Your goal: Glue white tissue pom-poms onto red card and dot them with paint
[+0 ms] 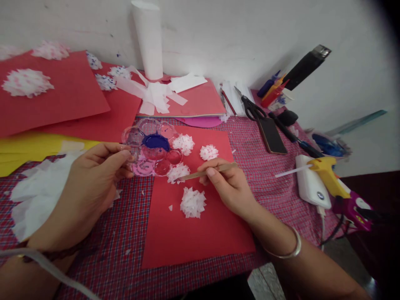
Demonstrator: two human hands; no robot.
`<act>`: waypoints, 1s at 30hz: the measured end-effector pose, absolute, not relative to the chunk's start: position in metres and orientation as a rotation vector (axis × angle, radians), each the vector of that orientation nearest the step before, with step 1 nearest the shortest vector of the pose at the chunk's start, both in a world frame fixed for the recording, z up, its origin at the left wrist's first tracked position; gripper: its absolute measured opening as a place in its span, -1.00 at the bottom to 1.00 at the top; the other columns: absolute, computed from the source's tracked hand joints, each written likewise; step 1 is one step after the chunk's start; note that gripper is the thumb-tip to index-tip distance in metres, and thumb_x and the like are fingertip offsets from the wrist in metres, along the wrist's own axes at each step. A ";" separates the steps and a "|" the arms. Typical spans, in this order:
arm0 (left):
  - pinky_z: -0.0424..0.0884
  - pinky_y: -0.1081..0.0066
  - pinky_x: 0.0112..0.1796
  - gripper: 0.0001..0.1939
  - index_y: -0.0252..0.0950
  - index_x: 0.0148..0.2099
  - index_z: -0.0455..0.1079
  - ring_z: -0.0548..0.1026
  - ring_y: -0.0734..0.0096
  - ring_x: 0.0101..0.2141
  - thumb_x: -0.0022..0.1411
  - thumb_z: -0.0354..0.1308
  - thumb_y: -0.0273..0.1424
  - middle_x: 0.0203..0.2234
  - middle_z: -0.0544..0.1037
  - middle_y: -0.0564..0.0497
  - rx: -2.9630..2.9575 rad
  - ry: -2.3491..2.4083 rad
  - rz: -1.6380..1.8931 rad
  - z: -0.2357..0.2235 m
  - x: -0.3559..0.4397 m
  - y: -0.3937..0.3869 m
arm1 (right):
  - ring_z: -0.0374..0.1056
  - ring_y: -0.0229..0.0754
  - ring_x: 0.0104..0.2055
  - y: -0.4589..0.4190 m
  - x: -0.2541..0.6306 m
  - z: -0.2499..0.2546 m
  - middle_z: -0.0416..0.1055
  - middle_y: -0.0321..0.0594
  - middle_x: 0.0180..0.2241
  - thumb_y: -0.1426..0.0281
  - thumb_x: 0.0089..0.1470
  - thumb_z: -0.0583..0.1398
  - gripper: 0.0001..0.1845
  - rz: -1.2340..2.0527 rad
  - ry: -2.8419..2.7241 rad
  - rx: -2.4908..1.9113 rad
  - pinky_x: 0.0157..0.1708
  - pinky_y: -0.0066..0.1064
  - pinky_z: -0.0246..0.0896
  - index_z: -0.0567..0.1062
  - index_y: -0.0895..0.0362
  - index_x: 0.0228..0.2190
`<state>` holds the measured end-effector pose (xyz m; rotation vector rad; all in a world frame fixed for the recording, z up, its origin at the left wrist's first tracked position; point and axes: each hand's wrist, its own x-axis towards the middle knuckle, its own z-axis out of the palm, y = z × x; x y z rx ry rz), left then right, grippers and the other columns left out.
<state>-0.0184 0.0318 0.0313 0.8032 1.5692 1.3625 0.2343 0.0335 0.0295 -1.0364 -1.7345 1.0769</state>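
Observation:
My left hand (103, 171) grips the edge of a clear flower-shaped paint palette (150, 168), which has blue, red and pink paint in its wells. Pinched in my right hand (226, 183) is a thin tan stick (200, 174), perhaps a paintbrush. Its tip meets a pink-dabbed white paper flower (178, 173) on a red sheet (200, 241). Two more pink-dabbed flowers lie farther up, one of them this paper puff (208, 152). A plain white paper flower (193, 202) sits nearest me on the sheet.
White paper strips (158, 93) and a paper roll (148, 41) stand at the back. To the right are scissors (251, 108), a phone (271, 135), a white power bank (309, 183) and a yellow glue gun (329, 173) with a cord. Frilled white paper (40, 187) lies left.

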 end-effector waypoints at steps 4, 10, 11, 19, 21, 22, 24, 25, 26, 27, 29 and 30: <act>0.21 0.61 -0.58 -0.88 -0.29 -0.36 0.45 0.34 0.64 -0.58 0.00 0.32 -0.45 -0.48 0.45 0.13 0.795 1.543 1.385 0.031 -0.018 0.032 | 0.42 -0.29 -0.42 0.033 0.234 0.028 0.47 -0.29 -0.44 0.31 0.28 0.12 -0.79 1.115 -1.679 -1.006 -0.40 -0.42 0.35 0.54 0.08 -0.29; 0.18 0.62 -0.64 -0.87 -0.26 -0.33 0.46 0.36 0.60 -0.58 0.02 0.32 -0.42 -0.48 0.45 0.11 0.817 1.586 1.345 0.029 -0.020 0.032 | 0.44 -0.28 -0.39 0.035 0.236 0.029 0.50 -0.27 -0.43 0.32 0.29 0.12 -0.79 1.134 -1.710 -0.994 -0.37 -0.41 0.35 0.55 0.09 -0.29; 0.19 0.62 -0.64 -0.87 -0.26 -0.33 0.46 0.36 0.59 -0.58 0.02 0.32 -0.41 -0.48 0.45 0.11 0.825 1.588 1.342 0.029 -0.020 0.032 | 0.43 -0.28 -0.41 0.035 0.238 0.030 0.49 -0.28 -0.44 0.30 0.29 0.12 -0.78 1.110 -1.679 -1.008 -0.37 -0.40 0.35 0.54 0.09 -0.30; 0.14 0.60 -0.69 -0.87 -0.26 -0.35 0.44 0.34 0.59 -0.61 0.01 0.32 -0.41 -0.52 0.42 0.12 0.801 1.589 1.330 0.031 -0.018 0.031 | 0.39 -0.30 -0.45 0.041 0.243 0.032 0.44 -0.31 -0.50 0.31 0.29 0.12 -0.76 1.047 -1.679 -1.048 -0.39 -0.40 0.30 0.51 0.11 -0.37; 0.14 0.60 -0.69 -0.87 -0.25 -0.34 0.45 0.34 0.59 -0.61 0.01 0.32 -0.39 -0.52 0.43 0.12 0.802 1.591 1.326 0.032 -0.018 0.031 | 0.39 -0.30 -0.45 0.040 0.243 0.032 0.44 -0.31 -0.50 0.32 0.29 0.13 -0.76 1.039 -1.696 -1.042 -0.40 -0.41 0.30 0.52 0.12 -0.37; 0.14 0.61 -0.69 -0.87 -0.25 -0.34 0.45 0.34 0.59 -0.61 0.01 0.32 -0.39 -0.51 0.44 0.12 0.803 1.588 1.327 0.032 -0.018 0.031 | 0.39 -0.30 -0.45 0.040 0.243 0.031 0.44 -0.31 -0.50 0.33 0.29 0.13 -0.77 1.042 -1.677 -1.032 -0.40 -0.41 0.29 0.53 0.11 -0.36; 0.17 0.63 -0.66 -0.86 -0.26 -0.34 0.45 0.34 0.61 -0.61 0.00 0.32 -0.40 -0.49 0.45 0.11 0.799 1.575 1.339 0.032 -0.017 0.031 | 0.39 -0.31 -0.44 0.039 0.244 0.030 0.44 -0.33 -0.50 0.33 0.30 0.13 -0.78 1.062 -1.591 -0.989 -0.38 -0.42 0.30 0.55 0.10 -0.33; 0.19 0.63 -0.65 -0.86 -0.27 -0.35 0.45 0.34 0.62 -0.60 -0.01 0.32 -0.40 -0.48 0.45 0.11 0.792 1.564 1.348 0.032 -0.015 0.031 | 0.39 -0.31 -0.44 0.039 0.244 0.029 0.45 -0.34 -0.51 0.33 0.31 0.13 -0.79 1.082 -1.541 -0.959 -0.37 -0.42 0.30 0.56 0.09 -0.31; 0.20 0.64 -0.63 -0.86 -0.28 -0.36 0.45 0.34 0.63 -0.60 -0.02 0.33 -0.41 -0.47 0.46 0.11 0.784 1.553 1.360 0.032 -0.014 0.031 | 0.40 -0.31 -0.44 0.038 0.244 0.029 0.46 -0.34 -0.50 0.33 0.31 0.14 -0.79 1.105 -1.501 -0.930 -0.36 -0.42 0.31 0.56 0.07 -0.29; 0.22 0.64 -0.61 -0.85 -0.28 -0.36 0.45 0.34 0.63 -0.59 -0.03 0.33 -0.42 -0.46 0.46 0.11 0.778 1.538 1.365 0.033 -0.013 0.030 | 0.41 -0.31 -0.43 0.038 0.244 0.029 0.47 -0.35 -0.50 0.34 0.31 0.14 -0.80 1.126 -1.479 -0.905 -0.36 -0.42 0.32 0.57 0.06 -0.27; 0.25 0.64 -0.58 -0.85 -0.29 -0.36 0.46 0.35 0.63 -0.57 -0.04 0.34 -0.43 -0.44 0.46 0.10 0.781 1.508 1.367 0.032 -0.010 0.030 | 0.44 -0.31 -0.43 0.037 0.243 0.030 0.51 -0.33 -0.47 0.36 0.29 0.16 -0.82 1.153 -1.492 -0.877 -0.37 -0.43 0.34 0.59 0.06 -0.25; 0.26 0.64 -0.57 -0.85 -0.29 -0.36 0.46 0.36 0.63 -0.57 -0.04 0.34 -0.43 -0.44 0.46 0.10 0.793 1.493 1.364 0.032 -0.009 0.029 | 0.45 -0.31 -0.42 0.036 0.241 0.030 0.52 -0.32 -0.46 0.37 0.28 0.17 -0.83 1.157 -1.518 -0.879 -0.39 -0.44 0.35 0.59 0.06 -0.24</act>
